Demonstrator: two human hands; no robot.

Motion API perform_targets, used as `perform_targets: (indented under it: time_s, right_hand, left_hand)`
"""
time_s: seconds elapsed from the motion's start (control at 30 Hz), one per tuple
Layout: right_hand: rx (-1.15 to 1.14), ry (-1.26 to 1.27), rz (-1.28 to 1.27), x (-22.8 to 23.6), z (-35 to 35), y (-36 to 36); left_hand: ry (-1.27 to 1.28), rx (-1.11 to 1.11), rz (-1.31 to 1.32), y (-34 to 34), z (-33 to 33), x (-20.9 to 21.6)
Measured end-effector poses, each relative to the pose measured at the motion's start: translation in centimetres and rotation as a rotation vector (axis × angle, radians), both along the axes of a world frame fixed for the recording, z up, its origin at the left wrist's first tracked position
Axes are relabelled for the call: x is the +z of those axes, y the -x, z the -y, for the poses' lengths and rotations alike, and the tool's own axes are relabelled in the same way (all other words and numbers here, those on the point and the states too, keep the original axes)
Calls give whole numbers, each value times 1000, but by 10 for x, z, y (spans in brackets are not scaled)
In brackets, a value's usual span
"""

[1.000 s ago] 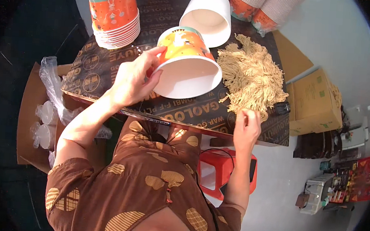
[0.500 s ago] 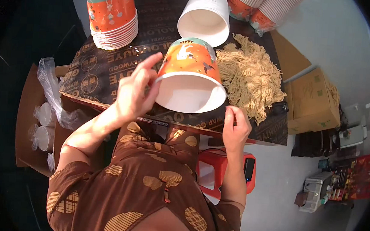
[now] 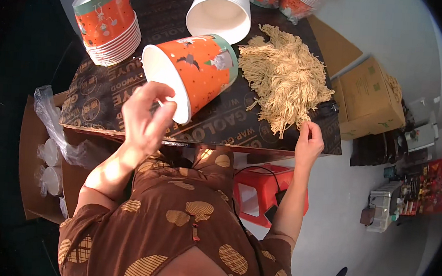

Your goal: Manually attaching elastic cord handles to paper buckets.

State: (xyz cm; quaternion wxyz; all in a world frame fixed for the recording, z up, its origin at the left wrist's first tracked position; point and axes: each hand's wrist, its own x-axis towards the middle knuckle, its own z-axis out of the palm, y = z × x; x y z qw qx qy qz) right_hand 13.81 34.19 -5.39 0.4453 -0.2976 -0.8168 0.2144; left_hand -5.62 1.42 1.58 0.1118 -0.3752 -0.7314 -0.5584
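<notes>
An orange paper bucket with a green base band and cartoon figures lies on its side on the dark plywood board, its white mouth facing left. At this mouth is my left hand, its fingers curved and its thumb and forefinger a little apart in front of the rim. A heap of beige cord strands lies on the board to the right. My right hand pinches at the heap's near edge, with thumb and forefinger closed on a strand end.
Behind the bucket lies a stack of white buckets. An upside-down orange stack stands far left, with more stacks at the back. Cardboard boxes flank the board; a red stool sits below its front edge.
The bucket has turned, its mouth swinging from facing me to facing left. My left hand has moved to that mouth, and my right hand has shifted right to the cords' edge.
</notes>
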Motion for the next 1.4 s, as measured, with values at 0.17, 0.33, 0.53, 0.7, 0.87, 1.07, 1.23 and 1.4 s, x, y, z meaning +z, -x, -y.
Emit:
perform_targets:
  time_s: [0.17, 0.33, 0.53, 0.7, 0.87, 1.07, 1.23, 1.4]
  right_hand:
    - [92, -163, 33, 13, -1, 15]
    - [149, 30, 137, 18, 0, 16]
    - [329, -520, 211, 34, 2, 15]
    - [395, -584, 345, 48, -3, 20]
    - [423, -641, 406, 50, -11, 24]
    - [471, -636, 329, 55, 8, 31]
    - [674, -524, 191, 64, 51, 43]
    - [709, -405, -116, 86, 118, 59]
  left_hand:
    - [-154, 97, 68, 7, -53, 4]
    - [-68, 37, 89, -2, -45, -2]
    - [-140, -207, 389, -1, -23, -12]
    - [-217, -302, 520, 2, -12, -12]
    - [-219, -271, 527, 6, -13, -15]
    - [-309, -195, 441, 8, -22, -16]
    - [-353, -256, 475, 3, -28, -12]
    - [-205, -167, 356, -5, -21, -1]
